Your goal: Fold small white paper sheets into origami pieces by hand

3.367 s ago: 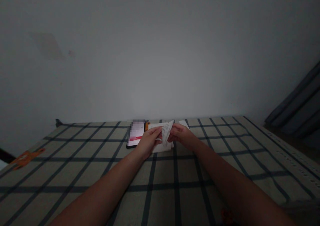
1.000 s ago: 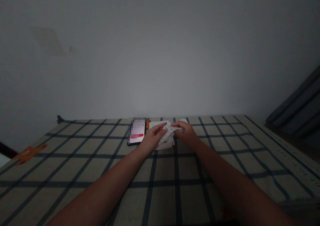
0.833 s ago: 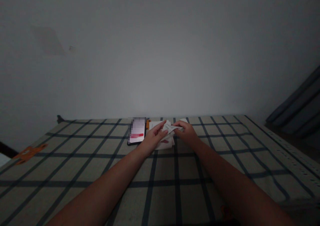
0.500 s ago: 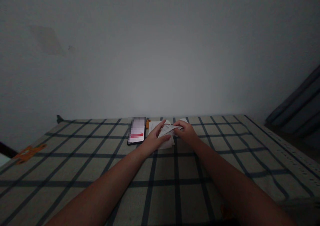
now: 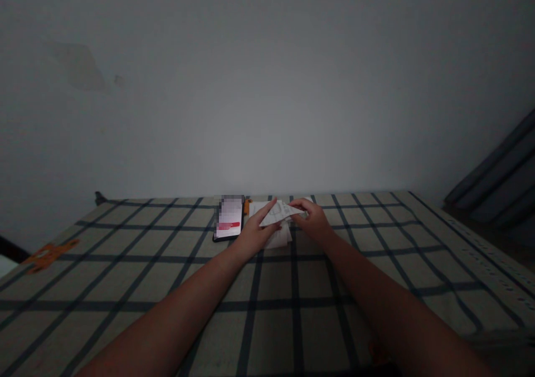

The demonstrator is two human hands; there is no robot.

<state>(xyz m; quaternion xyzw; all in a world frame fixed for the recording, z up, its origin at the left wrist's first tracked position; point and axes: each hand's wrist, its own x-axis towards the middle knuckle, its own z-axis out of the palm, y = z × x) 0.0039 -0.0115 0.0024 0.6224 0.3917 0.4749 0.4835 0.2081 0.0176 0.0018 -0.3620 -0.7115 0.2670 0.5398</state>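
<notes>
Count: one folded white paper piece with faint grey print (image 5: 279, 213), one black-edged rectangular phone with a lit pink-white screen (image 5: 229, 219), several plain white paper sheets (image 5: 279, 239), exact number unclear, overlapped. Two bare hands. Folded piece sits between them, above the sheets, on a beige checked cloth with dark blue lines (image 5: 276, 332). Left hand (image 5: 257, 229): thumb and fingers spread in a V around the piece's left corner, firm grip can't be told. Right hand (image 5: 312, 220): fingers curled, thumb and fingertips pinching its right end. Both forearms stretched forward, converging. Phone just left of left hand.
</notes>
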